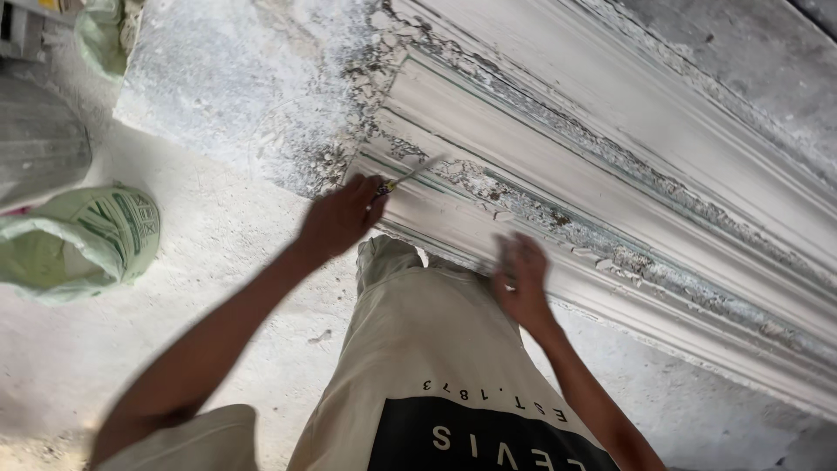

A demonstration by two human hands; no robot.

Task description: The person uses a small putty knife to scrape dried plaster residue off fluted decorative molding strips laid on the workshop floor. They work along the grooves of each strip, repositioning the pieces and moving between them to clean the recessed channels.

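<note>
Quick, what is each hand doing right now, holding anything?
Left hand: closed around a thin scraping tool set against the moulding.
Right hand: fingers spread on the moulding, holding nothing.

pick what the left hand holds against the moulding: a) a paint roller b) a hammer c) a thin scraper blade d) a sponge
c, the left hand grips a thin scraper blade whose tip lies on the flaking white moulding, while the right hand rests bare on the moulding's lower edge.
</note>
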